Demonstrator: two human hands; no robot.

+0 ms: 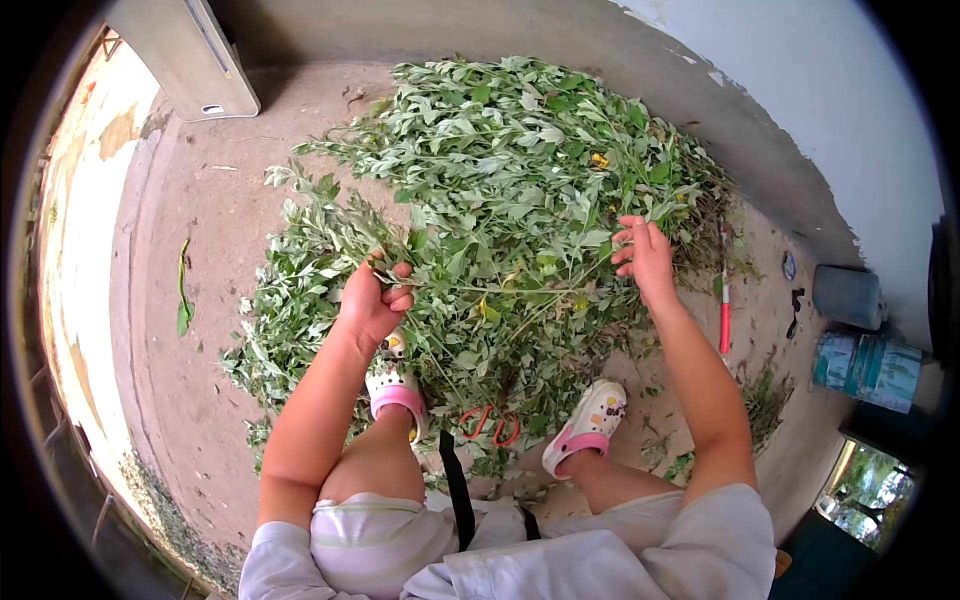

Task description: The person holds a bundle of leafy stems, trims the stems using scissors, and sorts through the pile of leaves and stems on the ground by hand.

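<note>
the person's left hand (376,300) has its fingers curled around a bunch of leafy stems (345,222), held over the left part of a broad green heap (500,150) on the floor (225,290). the right hand (646,260) is raised over the heap's right side, its fingers parted and loosely bent. orange-handled scissors (484,420) lie between the pale clogs (588,425) at the heap's near edge.

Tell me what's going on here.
A person's left hand grips green leafy stems over a broad green plant heap on the brownish floor. The right hand is over the heap's right side, fingers loosely apart; whether it holds anything is unclear. Orange-handled scissors lie between pink and white clogs.
</note>
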